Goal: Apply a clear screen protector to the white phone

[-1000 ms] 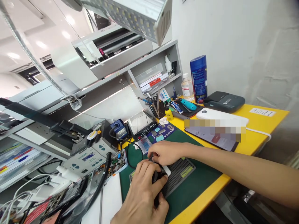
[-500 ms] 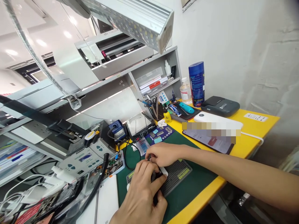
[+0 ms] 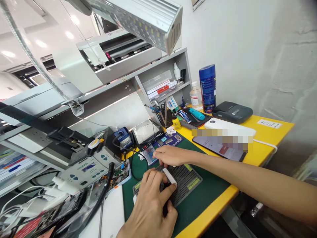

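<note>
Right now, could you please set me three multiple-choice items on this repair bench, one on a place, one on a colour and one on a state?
1. Where does the blue can stand?
A. at the back of the yellow bench by the wall
B. on the dark perforated mat
C. on the grey shelf

2. What colour is the small bottle beside the tool holder?
A. red
B. yellow
C. white

3. What is the left hand doing?
A. lying flat and open
B. gripping a dark tool
C. holding the phone

Answers:
1. A: the can rises from the yellow bench next to a clear bottle.
2. B: the small bottle is yellow with a dark cap.
3. B: its fingers curl round a dark tool over the perforated mat, while the right hand rests at the mat's far edge.
</note>
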### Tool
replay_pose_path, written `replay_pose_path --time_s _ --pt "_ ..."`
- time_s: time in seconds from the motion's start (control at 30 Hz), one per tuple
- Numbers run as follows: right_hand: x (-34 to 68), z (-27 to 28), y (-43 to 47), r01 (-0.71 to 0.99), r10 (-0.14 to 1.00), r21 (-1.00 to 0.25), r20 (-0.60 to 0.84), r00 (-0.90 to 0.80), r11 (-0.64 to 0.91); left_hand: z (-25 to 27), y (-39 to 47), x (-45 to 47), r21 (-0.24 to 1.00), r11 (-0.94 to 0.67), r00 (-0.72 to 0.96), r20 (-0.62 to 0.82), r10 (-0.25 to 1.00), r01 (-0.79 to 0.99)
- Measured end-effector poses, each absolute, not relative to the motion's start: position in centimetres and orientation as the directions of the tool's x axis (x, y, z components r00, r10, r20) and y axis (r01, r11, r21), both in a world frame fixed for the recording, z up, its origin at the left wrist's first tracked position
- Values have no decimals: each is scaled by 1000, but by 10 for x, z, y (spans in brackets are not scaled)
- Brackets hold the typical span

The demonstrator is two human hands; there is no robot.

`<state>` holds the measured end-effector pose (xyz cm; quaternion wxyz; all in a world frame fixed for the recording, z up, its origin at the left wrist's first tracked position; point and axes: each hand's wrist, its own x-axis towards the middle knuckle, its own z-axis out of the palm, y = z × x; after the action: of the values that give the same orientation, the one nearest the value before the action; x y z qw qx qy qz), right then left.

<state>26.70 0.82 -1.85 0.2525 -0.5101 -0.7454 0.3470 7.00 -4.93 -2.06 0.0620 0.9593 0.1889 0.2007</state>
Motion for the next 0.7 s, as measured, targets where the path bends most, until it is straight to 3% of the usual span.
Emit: replay_pose_path --time_s 0.3,0.7 --pt "267 -23 11 541 945 -820 2 -326 188 -22 -52 76 172 -904 831 356 427 390" --pt "269 -19 10 514 948 -841 -5 -318 168 -17 -26 79 62 -867 842 212 496 495"
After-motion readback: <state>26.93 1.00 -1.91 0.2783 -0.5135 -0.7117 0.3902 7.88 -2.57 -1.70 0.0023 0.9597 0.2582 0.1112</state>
